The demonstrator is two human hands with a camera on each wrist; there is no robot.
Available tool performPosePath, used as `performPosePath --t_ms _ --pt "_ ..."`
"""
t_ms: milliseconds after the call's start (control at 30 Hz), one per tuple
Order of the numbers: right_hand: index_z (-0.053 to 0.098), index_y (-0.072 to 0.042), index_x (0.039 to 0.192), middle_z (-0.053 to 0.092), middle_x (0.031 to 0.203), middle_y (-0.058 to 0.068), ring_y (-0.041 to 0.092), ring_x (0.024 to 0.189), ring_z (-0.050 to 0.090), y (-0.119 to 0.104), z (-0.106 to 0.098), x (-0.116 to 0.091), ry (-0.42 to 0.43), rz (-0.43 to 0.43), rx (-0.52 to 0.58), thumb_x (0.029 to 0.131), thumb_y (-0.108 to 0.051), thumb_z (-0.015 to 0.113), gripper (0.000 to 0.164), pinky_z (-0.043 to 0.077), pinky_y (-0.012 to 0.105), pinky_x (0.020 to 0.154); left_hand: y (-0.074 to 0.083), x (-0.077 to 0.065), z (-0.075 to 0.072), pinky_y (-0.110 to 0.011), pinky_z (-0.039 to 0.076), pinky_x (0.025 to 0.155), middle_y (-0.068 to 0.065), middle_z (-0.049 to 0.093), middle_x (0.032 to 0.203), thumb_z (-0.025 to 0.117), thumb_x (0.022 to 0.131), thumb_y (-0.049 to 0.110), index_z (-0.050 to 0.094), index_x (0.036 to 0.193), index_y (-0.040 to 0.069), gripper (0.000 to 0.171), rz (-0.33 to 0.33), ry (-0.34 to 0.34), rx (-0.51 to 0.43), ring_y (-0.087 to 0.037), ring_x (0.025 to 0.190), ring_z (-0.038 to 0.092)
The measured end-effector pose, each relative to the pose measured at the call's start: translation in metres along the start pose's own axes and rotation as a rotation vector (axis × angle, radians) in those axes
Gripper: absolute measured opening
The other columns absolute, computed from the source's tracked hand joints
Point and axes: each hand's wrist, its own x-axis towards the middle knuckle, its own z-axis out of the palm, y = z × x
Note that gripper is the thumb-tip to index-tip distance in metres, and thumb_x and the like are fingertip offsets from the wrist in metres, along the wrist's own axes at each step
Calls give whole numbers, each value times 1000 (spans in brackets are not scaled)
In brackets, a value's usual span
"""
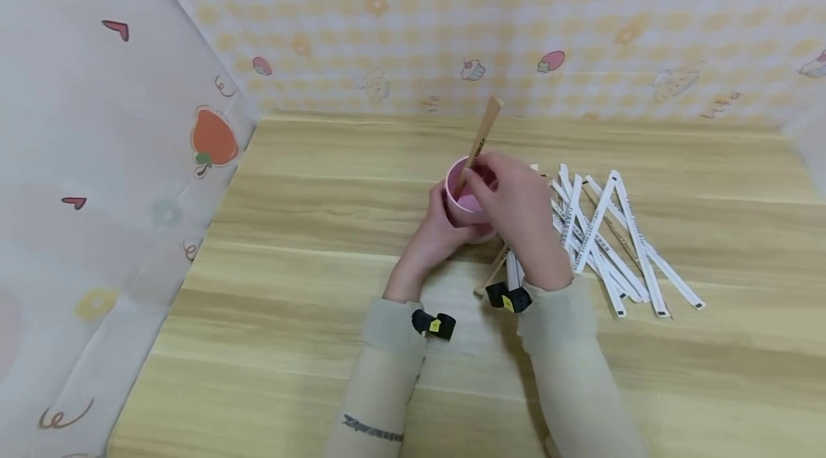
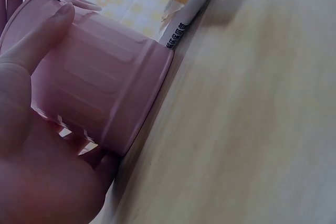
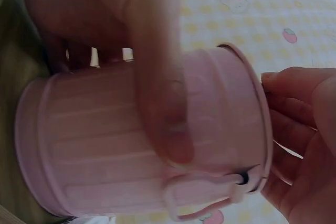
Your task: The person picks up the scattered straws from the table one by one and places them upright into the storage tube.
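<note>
A small pink bucket (image 1: 459,213) with a little side handle stands upright on the table. My left hand (image 1: 441,232) grips it from the left, thumb pressed along the ribbed wall (image 2: 94,72) in the left wrist view. A brown paper-wrapped stick (image 1: 480,139) slants up from inside the bucket. My right hand (image 1: 519,200) reaches over the rim and pinches this stick with thumb and forefinger. From the right wrist view, the right hand's fingers (image 3: 294,108) are at the bucket's mouth; the stick is hidden there.
A loose pile of white paper-wrapped sticks (image 1: 606,229), with some brown ones among them, lies right of the bucket. Another brown wrapped stick (image 1: 493,270) lies under my right wrist. A patterned wall (image 1: 400,35) stands behind the wooden table (image 1: 290,315).
</note>
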Motion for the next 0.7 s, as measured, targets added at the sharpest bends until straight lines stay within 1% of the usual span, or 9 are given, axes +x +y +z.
performPosePath --t_ms 100,233,400,533,700 --pt "66 -9 95 63 83 4 20 76 53 4 3 -1 -28 9 -11 85 -27 59 21 43 35 63 0 1 3 -33 34 97 0 25 137 77 65 42 6 139 23 104 27 -2 14 -15 119 35" --pt "66 -9 93 64 83 5 23 77 52 6 11 0 -50 -21 -35 84 -28 60 22 42 38 66 -3 0 2 -35 31 98 -2 22 139 78 64 37 2 140 24 108 58 25 20 -16 120 34" --pt "67 -9 90 66 86 6 26 84 55 4 21 2 -67 -57 -79 84 -29 59 22 43 41 74 -6 0 -2 -34 28 101 -1 22 140 77 67 30 2 139 27 104 82 36 27 -14 122 32" --pt "67 -10 90 66 86 6 26 87 55 3 26 1 -88 -73 -115 86 -31 56 24 40 41 81 -7 1 -4 -33 25 103 0 21 142 76 69 27 1 139 28 102 67 23 16 -11 124 29" --pt "68 -12 93 66 89 4 23 86 56 4 28 0 -75 -72 -133 87 -33 55 26 36 39 85 -6 2 -4 -30 24 103 -1 20 144 74 70 31 0 140 27 103 36 12 51 -9 125 27"
